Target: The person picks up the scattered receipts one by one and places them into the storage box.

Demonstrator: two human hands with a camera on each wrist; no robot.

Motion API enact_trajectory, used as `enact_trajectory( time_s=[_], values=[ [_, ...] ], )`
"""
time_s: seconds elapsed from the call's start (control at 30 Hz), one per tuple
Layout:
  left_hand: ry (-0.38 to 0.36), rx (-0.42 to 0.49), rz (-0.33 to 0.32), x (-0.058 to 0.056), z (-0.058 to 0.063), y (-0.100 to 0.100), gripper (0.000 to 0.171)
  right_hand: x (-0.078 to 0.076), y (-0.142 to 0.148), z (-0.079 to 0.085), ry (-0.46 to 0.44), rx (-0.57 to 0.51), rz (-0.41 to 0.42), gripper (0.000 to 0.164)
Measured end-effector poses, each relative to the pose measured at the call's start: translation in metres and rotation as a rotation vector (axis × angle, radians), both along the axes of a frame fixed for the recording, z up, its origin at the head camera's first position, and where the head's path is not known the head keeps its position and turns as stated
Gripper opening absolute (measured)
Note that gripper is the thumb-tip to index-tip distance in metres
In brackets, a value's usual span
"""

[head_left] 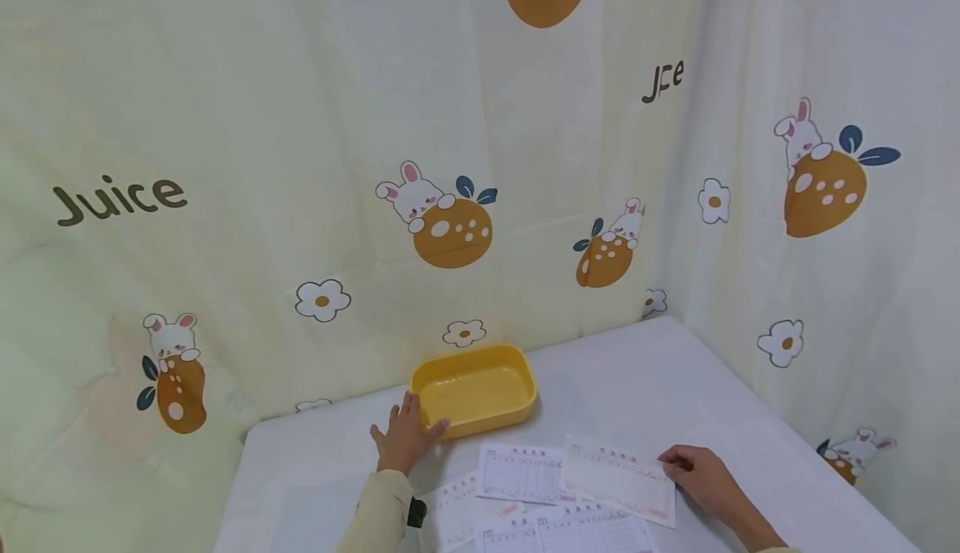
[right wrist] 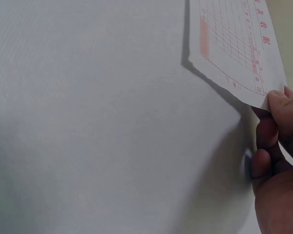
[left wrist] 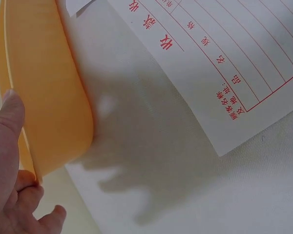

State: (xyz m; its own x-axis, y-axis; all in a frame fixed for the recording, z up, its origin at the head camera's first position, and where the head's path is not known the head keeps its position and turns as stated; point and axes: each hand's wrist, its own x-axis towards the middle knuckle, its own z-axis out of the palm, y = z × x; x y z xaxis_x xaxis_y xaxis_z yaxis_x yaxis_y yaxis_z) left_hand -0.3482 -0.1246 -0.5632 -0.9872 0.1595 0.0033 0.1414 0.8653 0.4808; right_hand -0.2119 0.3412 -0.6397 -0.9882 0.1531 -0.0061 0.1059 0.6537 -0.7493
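Observation:
A yellow plastic basin (head_left: 474, 429) sits on the table near the curtain. My left hand (head_left: 406, 436) holds its front left corner; in the left wrist view the thumb (left wrist: 12, 109) lies on the rim, and one fingertip meets the rim further along. With thumb and fingers, my right hand (head_left: 701, 480) pinches the edge of a printed receipt sheet (head_left: 618, 480), whose near edge is lifted off the table in the right wrist view. Other receipt sheets (head_left: 521, 474) lie overlapping between the hands, one with red print (left wrist: 219, 63) close to the basin.
The white-covered table (head_left: 600, 386) meets a curtain (head_left: 315, 161) printed with rabbits, fruit and flowers at the back and right side. A dark object (head_left: 417, 512) sits at the left wrist.

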Motion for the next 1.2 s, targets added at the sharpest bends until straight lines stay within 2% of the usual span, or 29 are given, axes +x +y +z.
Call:
enact_trajectory(
  time_s=[0.13,0.27,0.43,0.67,0.87,1.2],
  values=[
    [-0.005,0.003,0.001,0.002,0.000,0.000,0.087,0.001,0.002,0.006,-0.011,-0.027,0.004,0.011],
    [0.013,-0.007,-0.004,0.001,0.004,0.000,0.086,-0.005,0.001,0.018,0.017,-0.012,0.021,0.013],
    [0.004,-0.020,0.002,-0.003,0.003,-0.002,0.087,-0.015,-0.003,0.037,0.078,0.009,0.066,0.012],
    [-0.006,-0.023,0.000,-0.002,0.002,-0.001,0.087,-0.031,-0.009,0.071,0.090,0.037,0.103,0.015],
    [-0.006,-0.020,0.006,-0.004,0.004,-0.001,0.085,-0.058,-0.017,0.095,0.102,0.049,0.140,0.015],
    [-0.033,-0.033,0.024,-0.004,0.008,0.001,0.084,-0.100,-0.052,0.109,0.102,0.051,0.215,0.016]
  ],
)
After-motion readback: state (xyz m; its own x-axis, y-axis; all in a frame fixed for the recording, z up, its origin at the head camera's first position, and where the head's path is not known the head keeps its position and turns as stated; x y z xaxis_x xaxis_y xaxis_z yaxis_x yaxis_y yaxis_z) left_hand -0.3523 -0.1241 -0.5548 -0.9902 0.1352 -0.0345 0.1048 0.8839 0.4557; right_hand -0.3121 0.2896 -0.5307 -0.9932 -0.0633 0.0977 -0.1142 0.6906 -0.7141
